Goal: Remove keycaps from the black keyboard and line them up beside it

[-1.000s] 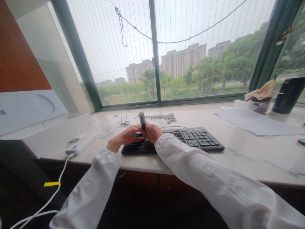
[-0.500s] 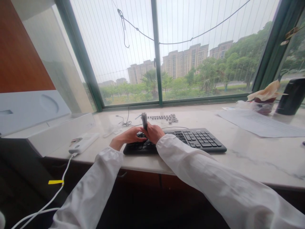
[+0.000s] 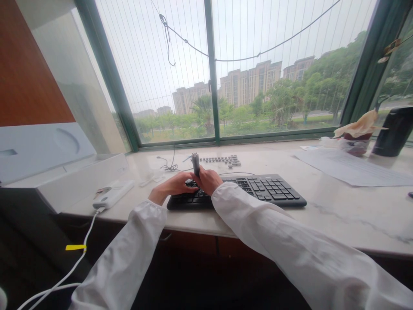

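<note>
A black keyboard [image 3: 280, 189] lies at the front of the marble-patterned counter, and some of its keys are off in the middle and left part. My right hand [image 3: 209, 181] is closed around a dark grey hand tool [image 3: 195, 162] with a rough, pale upper end. The tool stands nearly upright over the keyboard; its lower end is hidden by my hands, so I cannot tell its exact kind. My left hand [image 3: 176, 184] rests over the keyboard's left part, thumb and forefinger apart, with fingertips close against the tool and my right hand.
Loose keycaps [image 3: 222, 159] lie in rows behind the keyboard. A thin cable [image 3: 171, 166] is coiled to their left. A white power strip [image 3: 112, 193] sits at left beside a white box [image 3: 80, 181]. Papers [image 3: 355, 168] and a black bottle [image 3: 393, 131] are at right.
Almost nothing differs. Both hands and the tool keep their places over the keyboard; the view has shifted very slightly.
</note>
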The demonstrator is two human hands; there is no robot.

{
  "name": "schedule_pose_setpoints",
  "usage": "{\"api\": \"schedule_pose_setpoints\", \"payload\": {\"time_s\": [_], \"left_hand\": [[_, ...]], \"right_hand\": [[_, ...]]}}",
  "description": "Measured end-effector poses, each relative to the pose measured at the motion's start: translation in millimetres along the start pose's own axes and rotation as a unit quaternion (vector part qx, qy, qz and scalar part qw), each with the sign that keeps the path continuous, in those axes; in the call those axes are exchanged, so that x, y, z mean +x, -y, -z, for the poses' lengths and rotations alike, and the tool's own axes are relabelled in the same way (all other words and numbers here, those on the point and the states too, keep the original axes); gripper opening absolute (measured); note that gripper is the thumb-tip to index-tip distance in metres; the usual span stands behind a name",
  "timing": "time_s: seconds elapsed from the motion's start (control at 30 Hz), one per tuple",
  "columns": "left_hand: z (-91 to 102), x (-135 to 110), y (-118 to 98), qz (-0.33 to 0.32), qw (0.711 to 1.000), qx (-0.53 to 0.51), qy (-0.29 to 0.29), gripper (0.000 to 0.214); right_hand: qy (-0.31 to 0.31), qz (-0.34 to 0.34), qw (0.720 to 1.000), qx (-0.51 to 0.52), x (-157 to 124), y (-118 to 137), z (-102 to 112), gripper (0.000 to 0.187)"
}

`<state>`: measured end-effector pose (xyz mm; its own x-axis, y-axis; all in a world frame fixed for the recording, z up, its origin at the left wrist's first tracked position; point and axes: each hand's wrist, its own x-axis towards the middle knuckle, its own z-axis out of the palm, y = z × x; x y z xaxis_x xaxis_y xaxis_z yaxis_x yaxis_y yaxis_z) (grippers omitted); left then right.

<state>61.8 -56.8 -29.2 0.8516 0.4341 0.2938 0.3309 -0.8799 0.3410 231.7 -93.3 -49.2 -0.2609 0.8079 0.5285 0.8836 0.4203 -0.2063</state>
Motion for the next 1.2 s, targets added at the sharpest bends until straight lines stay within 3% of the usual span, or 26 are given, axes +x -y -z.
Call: {"api": "schedule_pose_setpoints", "payload": {"time_s": [0.63, 0.7, 0.83, 0.87, 1.0, 1.2], "left_hand": [[-1.1, 0, 4, -0.003, 1.0, 0.007, -0.009, 0.021], [-0.5, 0, 3, 0.005, 1.0, 0.008, -0.008, 0.021], [-0.5, -1, 1, 0.013, 1.0, -0.006, 0.005, 0.018], [-1.1, -2, 1, 0.011, 1.0, -0.009, 0.004, 0.018], [-4.9, -6, -3, -0.011, 0.999, 0.017, -0.031, 0.018], [-9.1, -10, -13, -0.041, 0.994, 0.086, -0.048, 0.019]], "right_hand": [[-0.008, 0.001, 1.0, 0.002, -1, 3, 2, 0.04], [-0.033, -0.01, 0.999, 0.008, 3, 3, 6, 0.041], [-0.176, -0.107, 0.978, 0.044, 13, -6, 18, 0.045], [-0.182, -0.12, 0.975, 0.045, 15, -9, 20, 0.044], [-0.139, -0.123, 0.982, 0.036, 16, -19, 17, 0.04], [-0.096, -0.096, 0.991, 0.02, 11, -13, 13, 0.043]]}}
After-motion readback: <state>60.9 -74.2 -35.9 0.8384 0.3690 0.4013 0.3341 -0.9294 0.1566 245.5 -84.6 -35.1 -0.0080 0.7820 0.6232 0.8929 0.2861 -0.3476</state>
